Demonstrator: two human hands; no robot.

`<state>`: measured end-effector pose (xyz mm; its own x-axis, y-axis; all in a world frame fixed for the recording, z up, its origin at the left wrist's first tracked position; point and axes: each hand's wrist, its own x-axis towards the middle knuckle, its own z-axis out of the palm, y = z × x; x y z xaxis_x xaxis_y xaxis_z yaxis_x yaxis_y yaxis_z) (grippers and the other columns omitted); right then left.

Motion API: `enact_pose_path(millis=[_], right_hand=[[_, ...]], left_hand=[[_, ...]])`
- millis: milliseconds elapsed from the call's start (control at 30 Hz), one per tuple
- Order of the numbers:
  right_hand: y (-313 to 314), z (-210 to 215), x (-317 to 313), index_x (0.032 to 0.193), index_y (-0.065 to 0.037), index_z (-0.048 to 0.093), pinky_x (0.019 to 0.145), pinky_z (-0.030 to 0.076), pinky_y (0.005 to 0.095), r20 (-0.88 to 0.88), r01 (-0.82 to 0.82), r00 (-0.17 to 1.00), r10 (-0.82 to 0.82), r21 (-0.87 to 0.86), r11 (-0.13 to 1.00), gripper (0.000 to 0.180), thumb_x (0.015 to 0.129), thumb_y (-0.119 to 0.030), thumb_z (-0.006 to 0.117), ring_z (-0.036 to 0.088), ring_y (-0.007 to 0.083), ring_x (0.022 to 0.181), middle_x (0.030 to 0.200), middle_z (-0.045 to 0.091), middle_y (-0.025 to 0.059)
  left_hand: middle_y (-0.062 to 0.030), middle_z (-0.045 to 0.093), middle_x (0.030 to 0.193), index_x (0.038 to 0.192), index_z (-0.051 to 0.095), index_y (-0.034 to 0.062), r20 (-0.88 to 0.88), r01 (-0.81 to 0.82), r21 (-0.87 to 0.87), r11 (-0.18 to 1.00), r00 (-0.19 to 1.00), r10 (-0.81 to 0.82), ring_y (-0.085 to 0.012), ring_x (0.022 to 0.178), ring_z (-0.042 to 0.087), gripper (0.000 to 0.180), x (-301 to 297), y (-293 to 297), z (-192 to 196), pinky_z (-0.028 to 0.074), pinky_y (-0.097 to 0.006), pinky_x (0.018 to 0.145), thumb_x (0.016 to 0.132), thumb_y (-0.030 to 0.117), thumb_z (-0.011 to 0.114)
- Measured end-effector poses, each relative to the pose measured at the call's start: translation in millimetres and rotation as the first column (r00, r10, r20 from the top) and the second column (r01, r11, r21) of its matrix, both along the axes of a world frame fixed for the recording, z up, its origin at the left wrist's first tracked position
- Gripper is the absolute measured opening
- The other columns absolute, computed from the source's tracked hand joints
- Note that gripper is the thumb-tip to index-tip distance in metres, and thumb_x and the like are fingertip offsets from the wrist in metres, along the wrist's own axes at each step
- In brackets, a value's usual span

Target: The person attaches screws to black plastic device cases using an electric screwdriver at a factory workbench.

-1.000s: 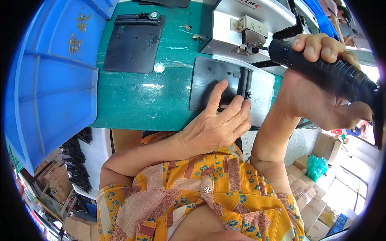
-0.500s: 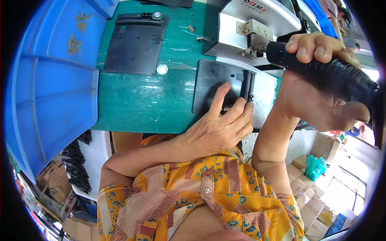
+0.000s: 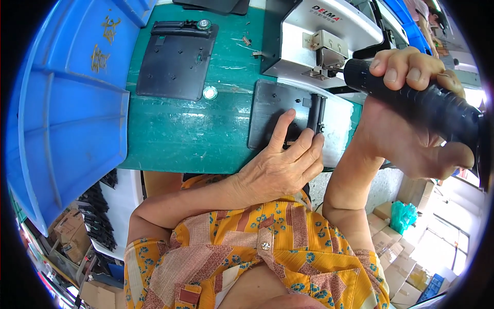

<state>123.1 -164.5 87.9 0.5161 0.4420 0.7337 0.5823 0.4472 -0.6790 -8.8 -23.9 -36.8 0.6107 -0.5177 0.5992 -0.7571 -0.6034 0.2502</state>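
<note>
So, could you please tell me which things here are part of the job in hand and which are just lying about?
In hand:
- left hand pressing the black plastic plate
- right hand gripping the black lever handle
- white press machine

Lying about:
- second black plate
- blue bin
- metal washer

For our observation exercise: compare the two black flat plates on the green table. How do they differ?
The near plate is pressed down by the left hand and sits under the machine; the far plate lies untouched and alone. The far plate has a silver knob at its top edge. Both are black, flat and roughly rectangular.

plate (image 3: pixel 275 110): matt black plastic | handle (image 3: pixel 417 103): ribbed black grip | table (image 3: pixel 190 134): scuffed green, slight sheen | bin (image 3: pixel 62 103): glossy blue plastic
</note>
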Motion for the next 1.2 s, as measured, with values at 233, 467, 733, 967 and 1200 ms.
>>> enact_pose_path(millis=[233,467,733,967,1200], right_hand=[[4.0,-8.4,1.7,0.128,-0.009,0.060,0.083,0.044,0.0428,-0.048,-0.007,0.999,0.009,0.040,0.999,0.080,0.086,-0.076,0.054,0.055,0.0241,0.089,0.104,0.057,0.0103],[5.9,-5.8,-3.5,0.125,-0.007,0.060,0.077,0.045,0.0411,-0.057,0.063,0.997,-0.060,0.048,0.997,0.077,0.086,-0.074,0.055,0.055,0.0225,0.084,0.098,0.056,0.0099],[6.8,-4.5,-3.3,0.125,-0.007,0.059,0.076,0.046,0.0426,-0.023,0.102,0.995,-0.100,0.062,0.993,0.078,0.086,-0.075,0.055,0.054,0.0239,0.082,0.098,0.056,0.0105],[11.8,-9.3,2.6,0.126,-0.006,0.058,0.077,0.046,0.0437,0.009,0.073,0.997,-0.073,0.030,0.997,0.076,0.089,-0.072,0.055,0.055,0.0250,0.084,0.099,0.057,0.0121],[6.1,-7.6,-6.1,0.126,-0.007,0.059,0.077,0.046,0.0436,0.023,0.097,0.995,-0.098,0.042,0.994,0.079,0.087,-0.076,0.053,0.055,0.0237,0.084,0.100,0.057,0.0107]], left_hand=[[-0.0115,0.064,0.117,0.097,0.067,0.0056,-0.024,-0.010,-0.030,0.999,1.000,0.010,-0.0266,0.112,0.057,0.020,-0.7,-0.2,2.3,0.034,-0.070,0.108,0.084,0.019,0.060],[-0.0109,0.063,0.120,0.099,0.066,0.0058,-0.032,0.007,-0.036,0.999,0.999,-0.008,-0.0266,0.113,0.056,0.023,-1.6,0.1,4.4,0.035,-0.069,0.107,0.084,0.021,0.059],[-0.0107,0.064,0.120,0.098,0.067,0.0058,-0.031,0.007,-0.051,0.999,0.999,-0.009,-0.0259,0.110,0.059,0.021,0.5,0.6,4.5,0.034,-0.070,0.108,0.084,0.019,0.060],[-0.0104,0.064,0.121,0.097,0.068,0.0060,-0.039,-0.009,-0.045,0.999,0.999,0.007,-0.0254,0.111,0.058,0.020,-0.4,2.9,1.8,0.033,-0.070,0.109,0.084,0.018,0.060],[-0.0104,0.064,0.122,0.100,0.070,0.0056,-0.047,0.011,-0.041,0.999,0.999,-0.013,-0.0257,0.112,0.057,0.023,-3.9,2.0,3.1,0.032,-0.070,0.109,0.084,0.019,0.060]])
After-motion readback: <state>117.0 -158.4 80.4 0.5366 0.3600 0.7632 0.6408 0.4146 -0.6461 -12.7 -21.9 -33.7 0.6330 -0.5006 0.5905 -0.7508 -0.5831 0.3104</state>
